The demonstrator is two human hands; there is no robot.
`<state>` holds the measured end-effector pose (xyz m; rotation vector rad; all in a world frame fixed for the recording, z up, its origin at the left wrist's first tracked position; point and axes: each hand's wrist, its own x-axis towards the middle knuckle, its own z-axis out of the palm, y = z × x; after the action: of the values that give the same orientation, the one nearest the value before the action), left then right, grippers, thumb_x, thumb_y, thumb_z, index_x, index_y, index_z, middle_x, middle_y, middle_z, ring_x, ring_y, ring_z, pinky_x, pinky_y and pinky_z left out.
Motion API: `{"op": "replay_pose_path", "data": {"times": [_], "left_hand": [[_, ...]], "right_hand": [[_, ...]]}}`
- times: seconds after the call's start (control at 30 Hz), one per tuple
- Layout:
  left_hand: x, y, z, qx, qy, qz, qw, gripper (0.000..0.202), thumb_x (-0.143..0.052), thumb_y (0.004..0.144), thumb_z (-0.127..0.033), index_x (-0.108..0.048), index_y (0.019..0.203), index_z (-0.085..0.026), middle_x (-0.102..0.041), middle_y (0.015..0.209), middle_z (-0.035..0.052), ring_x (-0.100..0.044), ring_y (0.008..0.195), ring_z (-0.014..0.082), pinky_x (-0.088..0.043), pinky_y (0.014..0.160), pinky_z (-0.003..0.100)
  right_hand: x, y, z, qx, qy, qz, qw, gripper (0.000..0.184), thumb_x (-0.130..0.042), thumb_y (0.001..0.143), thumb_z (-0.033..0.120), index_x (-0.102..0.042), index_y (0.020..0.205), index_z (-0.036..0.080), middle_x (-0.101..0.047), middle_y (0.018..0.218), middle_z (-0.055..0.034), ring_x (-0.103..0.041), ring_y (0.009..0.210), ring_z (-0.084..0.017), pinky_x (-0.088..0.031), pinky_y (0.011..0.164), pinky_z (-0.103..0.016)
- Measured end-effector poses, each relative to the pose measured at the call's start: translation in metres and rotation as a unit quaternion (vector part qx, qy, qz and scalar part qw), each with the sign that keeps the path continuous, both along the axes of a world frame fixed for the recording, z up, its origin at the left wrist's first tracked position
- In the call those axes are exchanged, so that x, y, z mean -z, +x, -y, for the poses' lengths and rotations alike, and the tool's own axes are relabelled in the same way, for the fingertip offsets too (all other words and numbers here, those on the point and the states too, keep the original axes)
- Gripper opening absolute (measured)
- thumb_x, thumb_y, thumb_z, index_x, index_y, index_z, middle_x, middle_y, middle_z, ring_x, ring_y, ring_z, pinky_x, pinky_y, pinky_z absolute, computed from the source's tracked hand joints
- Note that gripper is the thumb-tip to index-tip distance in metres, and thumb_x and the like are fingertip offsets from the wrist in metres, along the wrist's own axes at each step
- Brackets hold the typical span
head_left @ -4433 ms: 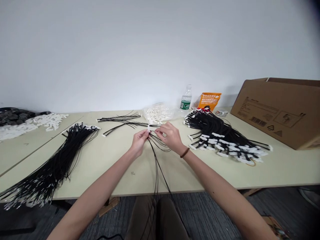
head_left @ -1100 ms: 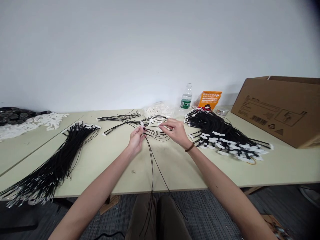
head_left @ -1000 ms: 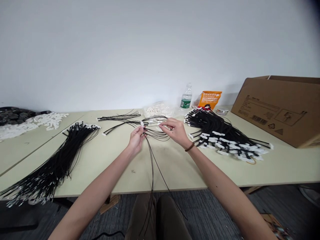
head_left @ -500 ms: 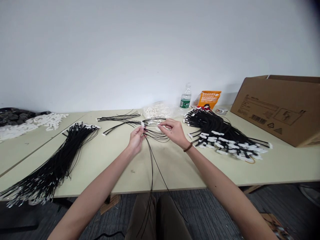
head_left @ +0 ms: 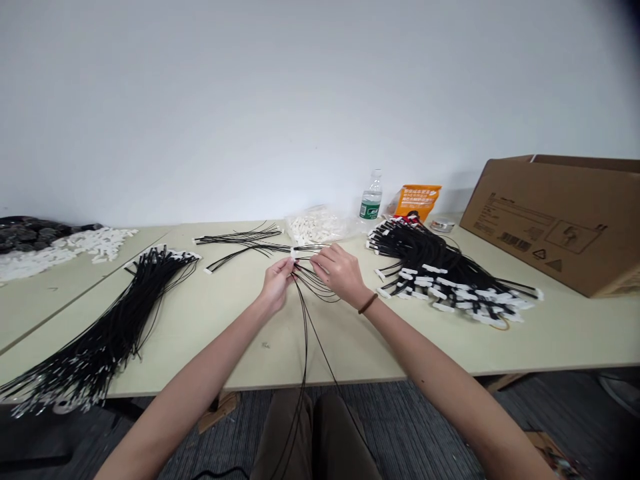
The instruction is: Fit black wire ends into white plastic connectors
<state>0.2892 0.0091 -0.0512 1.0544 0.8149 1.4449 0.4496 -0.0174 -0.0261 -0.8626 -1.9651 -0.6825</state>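
Between thumb and fingers, my left hand (head_left: 278, 283) pinches a white connector (head_left: 294, 253) with thin black wires running from it. My right hand (head_left: 340, 272) is closed at the right, its fingertips among the black wires (head_left: 311, 283) close to the connector; which wire it grips is too small to tell. Several wires loop between the two hands, and a few long ones hang over the table's front edge to my lap. Behind the left hand lie a few wire harnesses (head_left: 237, 237) with white ends.
A thick bundle of black wires (head_left: 130, 303) lies at the left, finished-looking harnesses (head_left: 440, 267) at the right. Farther back are a bag of white connectors (head_left: 315, 225), a water bottle (head_left: 371, 197), an orange pouch (head_left: 417, 200) and a cardboard box (head_left: 550, 227). White parts (head_left: 60, 250) sit far left.
My right hand has moved slightly left and down, nearer the connector. The left hand and the connector have shifted a little to the right and down.
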Motion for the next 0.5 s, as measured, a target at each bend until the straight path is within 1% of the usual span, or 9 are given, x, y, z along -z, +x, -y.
{"op": "replay_pose_path", "data": {"times": [0.1, 0.23, 0.37, 0.5], "left_hand": [[-0.0001, 0.0021, 0.0028, 0.022, 0.001, -0.005, 1.000, 0.029, -0.074, 0.057, -0.037, -0.065, 0.071, -0.013, -0.057, 0.072, 0.0013, -0.048, 0.067, 0.0087, -0.038, 0.058, 0.020], [-0.0005, 0.0055, 0.0080, 0.067, -0.003, -0.007, 0.998, 0.029, -0.074, 0.057, -0.036, -0.064, 0.070, -0.013, -0.054, 0.067, 0.0004, -0.047, 0.065, 0.0082, -0.039, 0.057, 0.021], [0.0000, 0.0062, 0.0101, 0.078, -0.017, -0.003, 0.997, 0.026, -0.073, 0.060, -0.034, -0.065, 0.073, -0.013, -0.054, 0.069, 0.0014, -0.047, 0.066, 0.0086, -0.040, 0.059, 0.021], [-0.0003, 0.0053, 0.0103, 0.084, -0.020, 0.000, 0.996, 0.024, -0.072, 0.062, -0.032, -0.066, 0.074, -0.012, -0.055, 0.070, 0.0021, -0.048, 0.067, 0.0089, -0.039, 0.059, 0.021]], "right_hand": [[0.0027, -0.0035, 0.0016, 0.018, 0.020, 0.028, 0.999, 0.019, -0.047, 0.087, 0.020, -0.061, 0.075, 0.018, -0.057, 0.069, -0.0026, -0.043, 0.072, -0.016, -0.030, 0.060, -0.027], [0.0058, -0.0053, 0.0007, 0.011, 0.027, 0.048, 0.998, 0.021, -0.046, 0.088, 0.021, -0.061, 0.073, 0.018, -0.056, 0.066, -0.0021, -0.042, 0.070, -0.016, -0.028, 0.059, -0.028], [0.0076, -0.0045, -0.0010, -0.003, 0.008, 0.046, 0.999, 0.020, -0.046, 0.087, 0.018, -0.061, 0.073, 0.018, -0.055, 0.066, -0.0018, -0.042, 0.070, -0.015, -0.028, 0.060, -0.028], [0.0083, -0.0034, -0.0021, -0.011, 0.006, 0.043, 0.999, 0.019, -0.047, 0.087, 0.017, -0.061, 0.074, 0.017, -0.055, 0.066, -0.0016, -0.042, 0.071, -0.015, -0.028, 0.060, -0.027]]}}
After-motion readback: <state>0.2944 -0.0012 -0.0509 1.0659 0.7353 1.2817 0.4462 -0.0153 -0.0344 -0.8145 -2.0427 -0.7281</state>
